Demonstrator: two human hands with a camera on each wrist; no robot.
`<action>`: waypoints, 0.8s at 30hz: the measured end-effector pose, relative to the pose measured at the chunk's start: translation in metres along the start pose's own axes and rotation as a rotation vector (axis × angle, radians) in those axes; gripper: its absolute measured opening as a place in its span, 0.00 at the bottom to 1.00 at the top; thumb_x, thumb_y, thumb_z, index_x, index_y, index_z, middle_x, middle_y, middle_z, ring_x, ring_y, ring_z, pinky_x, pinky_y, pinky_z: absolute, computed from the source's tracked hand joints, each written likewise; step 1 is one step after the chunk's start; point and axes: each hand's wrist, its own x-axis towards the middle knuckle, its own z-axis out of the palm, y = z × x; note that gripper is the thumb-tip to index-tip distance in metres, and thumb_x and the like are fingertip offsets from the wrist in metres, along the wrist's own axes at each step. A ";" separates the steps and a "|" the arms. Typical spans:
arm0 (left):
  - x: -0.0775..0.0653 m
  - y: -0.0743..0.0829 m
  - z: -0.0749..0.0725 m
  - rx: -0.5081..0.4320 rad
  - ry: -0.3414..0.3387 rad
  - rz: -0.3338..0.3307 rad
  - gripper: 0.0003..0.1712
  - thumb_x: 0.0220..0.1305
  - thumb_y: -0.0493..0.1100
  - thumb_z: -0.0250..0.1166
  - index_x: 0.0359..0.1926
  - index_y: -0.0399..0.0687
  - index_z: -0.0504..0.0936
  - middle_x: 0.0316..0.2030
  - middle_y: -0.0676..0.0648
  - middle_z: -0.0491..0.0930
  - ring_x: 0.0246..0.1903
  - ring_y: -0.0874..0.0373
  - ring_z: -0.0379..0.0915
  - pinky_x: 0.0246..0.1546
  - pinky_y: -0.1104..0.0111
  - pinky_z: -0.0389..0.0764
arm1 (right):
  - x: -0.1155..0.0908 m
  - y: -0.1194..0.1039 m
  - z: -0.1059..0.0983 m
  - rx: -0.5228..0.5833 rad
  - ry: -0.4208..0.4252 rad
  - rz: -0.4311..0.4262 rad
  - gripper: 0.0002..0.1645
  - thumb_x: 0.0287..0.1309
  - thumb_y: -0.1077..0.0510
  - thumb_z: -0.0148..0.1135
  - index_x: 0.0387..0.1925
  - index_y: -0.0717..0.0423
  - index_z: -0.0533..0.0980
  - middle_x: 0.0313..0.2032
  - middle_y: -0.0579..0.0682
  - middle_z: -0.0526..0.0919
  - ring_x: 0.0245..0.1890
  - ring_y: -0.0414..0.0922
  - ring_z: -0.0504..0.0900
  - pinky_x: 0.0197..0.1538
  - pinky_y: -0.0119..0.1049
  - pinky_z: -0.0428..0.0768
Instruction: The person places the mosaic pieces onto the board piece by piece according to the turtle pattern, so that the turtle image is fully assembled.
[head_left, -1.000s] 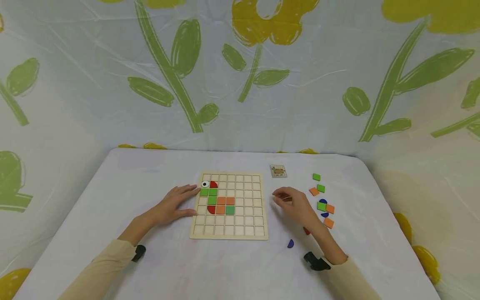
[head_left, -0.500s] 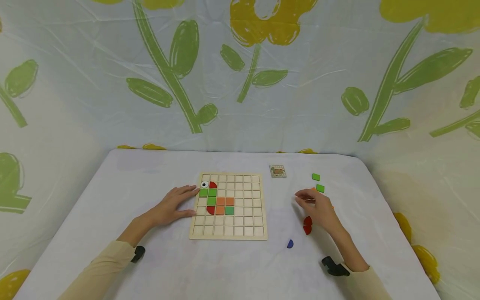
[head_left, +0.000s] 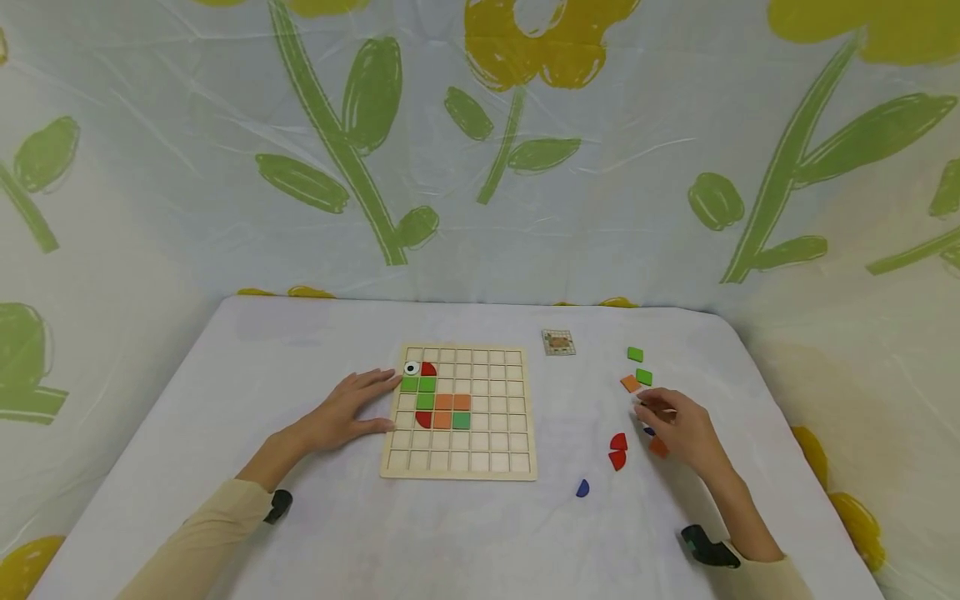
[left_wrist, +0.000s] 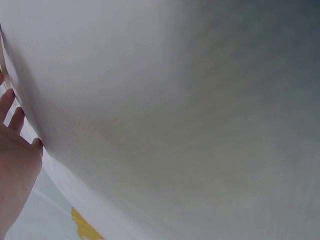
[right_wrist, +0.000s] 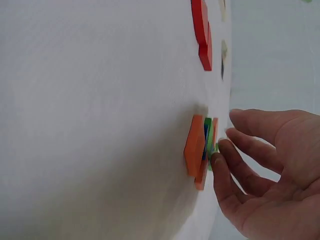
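My left hand [head_left: 348, 410] lies flat with its fingers at the left edge of a wooden grid board [head_left: 495, 467]. Set in the board are an eye tile [head_left: 411, 368], red quarter pieces, several green squares [head_left: 426, 402] and several orange squares [head_left: 443, 420]. My right hand [head_left: 682, 429] hovers over the loose tiles, its fingers loosely bent. Thumb and fingertips stand apart in the right wrist view, with no tile visible between them. Just beside those fingertips lie orange tiles [right_wrist: 194, 145], a green tile and a blue piece, partly overlapped and partly hidden.
A small picture card [head_left: 558, 342] lies behind the board. Green tiles [head_left: 635, 354] and an orange tile [head_left: 630, 383] lie at the back right. Two red quarter pieces [head_left: 617, 459] and a blue half-round piece [head_left: 582, 488] lie between board and right hand.
My right hand has moved rightward, from beside the board to above the loose tiles, uncovering the red pieces on the way. The left hand stays at the board's edge.
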 end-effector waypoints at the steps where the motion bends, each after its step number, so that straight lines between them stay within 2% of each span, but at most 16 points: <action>1: 0.000 -0.001 0.000 0.002 0.000 0.002 0.48 0.66 0.59 0.70 0.79 0.46 0.62 0.77 0.40 0.60 0.77 0.37 0.48 0.75 0.38 0.41 | -0.001 0.002 -0.002 -0.005 -0.006 0.003 0.19 0.67 0.60 0.68 0.55 0.67 0.78 0.47 0.62 0.84 0.46 0.57 0.83 0.40 0.20 0.79; 10: 0.000 -0.001 0.000 -0.015 0.003 0.003 0.47 0.66 0.57 0.70 0.79 0.46 0.62 0.77 0.41 0.59 0.77 0.39 0.48 0.75 0.39 0.41 | 0.002 0.012 -0.007 -0.059 -0.040 -0.002 0.17 0.64 0.64 0.70 0.52 0.68 0.81 0.40 0.58 0.81 0.38 0.52 0.77 0.30 0.27 0.79; 14: 0.000 -0.001 0.000 -0.021 0.006 0.005 0.47 0.66 0.57 0.71 0.79 0.46 0.62 0.77 0.41 0.59 0.77 0.40 0.48 0.75 0.39 0.41 | 0.004 0.013 -0.007 -0.074 -0.052 0.007 0.16 0.63 0.64 0.71 0.50 0.68 0.82 0.38 0.56 0.80 0.37 0.52 0.76 0.30 0.28 0.78; 24: -0.001 0.000 0.000 -0.018 0.002 -0.006 0.47 0.66 0.58 0.70 0.79 0.46 0.62 0.77 0.40 0.59 0.77 0.38 0.48 0.75 0.39 0.41 | 0.003 0.011 -0.002 -0.100 -0.047 -0.011 0.18 0.60 0.63 0.74 0.49 0.67 0.82 0.40 0.59 0.82 0.39 0.53 0.76 0.32 0.27 0.78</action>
